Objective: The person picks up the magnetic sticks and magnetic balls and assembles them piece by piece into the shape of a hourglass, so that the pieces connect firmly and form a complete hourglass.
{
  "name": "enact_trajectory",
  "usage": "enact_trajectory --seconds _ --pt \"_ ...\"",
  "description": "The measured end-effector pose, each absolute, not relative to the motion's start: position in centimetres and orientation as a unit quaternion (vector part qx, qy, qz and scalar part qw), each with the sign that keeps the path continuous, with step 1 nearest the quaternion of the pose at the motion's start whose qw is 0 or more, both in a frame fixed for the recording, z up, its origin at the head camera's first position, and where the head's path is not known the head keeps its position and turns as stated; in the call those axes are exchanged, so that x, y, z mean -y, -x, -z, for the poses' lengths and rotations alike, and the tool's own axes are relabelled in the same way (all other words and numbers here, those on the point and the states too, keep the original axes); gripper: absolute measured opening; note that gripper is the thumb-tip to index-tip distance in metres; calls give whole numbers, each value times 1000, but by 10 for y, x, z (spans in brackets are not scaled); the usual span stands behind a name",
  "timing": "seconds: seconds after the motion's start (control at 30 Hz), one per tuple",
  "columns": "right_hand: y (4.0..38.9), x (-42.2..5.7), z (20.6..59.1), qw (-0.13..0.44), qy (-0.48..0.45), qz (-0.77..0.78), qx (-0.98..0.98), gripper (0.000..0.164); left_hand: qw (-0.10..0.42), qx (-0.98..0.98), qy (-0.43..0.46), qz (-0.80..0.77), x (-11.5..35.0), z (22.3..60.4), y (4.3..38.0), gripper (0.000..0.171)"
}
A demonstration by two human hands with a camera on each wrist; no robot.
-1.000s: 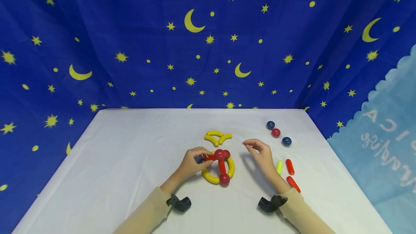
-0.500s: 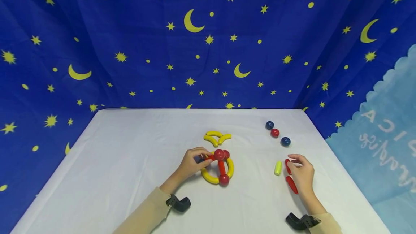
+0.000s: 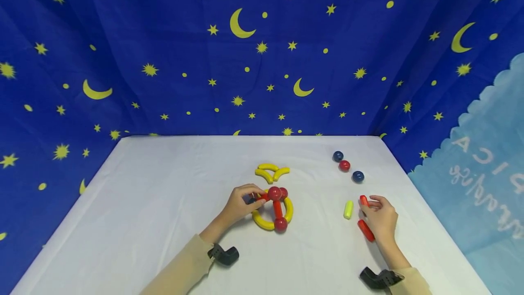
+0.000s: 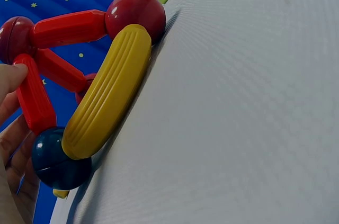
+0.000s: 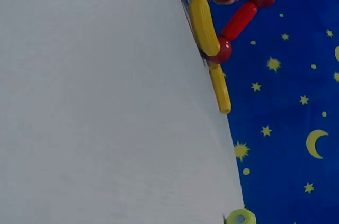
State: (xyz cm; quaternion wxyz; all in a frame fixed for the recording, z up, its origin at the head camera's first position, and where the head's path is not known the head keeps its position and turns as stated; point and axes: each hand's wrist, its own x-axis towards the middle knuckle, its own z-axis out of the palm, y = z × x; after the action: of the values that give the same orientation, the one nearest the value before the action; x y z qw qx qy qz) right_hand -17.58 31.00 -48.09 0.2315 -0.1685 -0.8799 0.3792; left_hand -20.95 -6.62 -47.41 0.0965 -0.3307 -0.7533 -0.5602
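On the white table stands a building-toy frame: yellow curved rods (image 3: 263,224) form a ring at the base, joined by balls, with red rods rising to a red ball (image 3: 274,193) at the top. My left hand (image 3: 240,203) holds the frame at its left, thumb on a slanting red rod (image 4: 35,94) above a dark blue ball (image 4: 61,160). Off to the right, my right hand (image 3: 381,218) pinches a loose red rod (image 3: 363,200) between thumb and fingers. A second loose red rod (image 3: 366,231) lies just below it.
A yellow-green rod (image 3: 348,210) lies left of the right hand. Behind it are two dark blue balls (image 3: 358,176) and a loose red ball (image 3: 344,165). Several loose yellow curved rods (image 3: 264,175) lie beyond the frame. A starry blue cloth (image 3: 184,104) hangs behind the table (image 3: 163,172).
My right hand has moved right, from beside the frame to the loose red rods, and has taken one, which now stands slightly more tilted up. The left hand keeps its hold on the frame.
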Motion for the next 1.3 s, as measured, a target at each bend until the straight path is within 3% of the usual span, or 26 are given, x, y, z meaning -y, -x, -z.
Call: enact_trajectory --seconds 0.13,0.37,0.8,1.3 --pt "182 -297 469 237 156 -428 858 32 99 751 330 563 67 473 209 17" --pt "199 -244 442 198 68 -555 805 33 92 753 320 568 66 474 208 17" --pt "222 -143 414 50 -147 -634 758 43 93 753 324 565 66 473 209 17" --pt "218 -127 418 40 -222 -581 782 36 104 749 335 561 66 469 209 14"
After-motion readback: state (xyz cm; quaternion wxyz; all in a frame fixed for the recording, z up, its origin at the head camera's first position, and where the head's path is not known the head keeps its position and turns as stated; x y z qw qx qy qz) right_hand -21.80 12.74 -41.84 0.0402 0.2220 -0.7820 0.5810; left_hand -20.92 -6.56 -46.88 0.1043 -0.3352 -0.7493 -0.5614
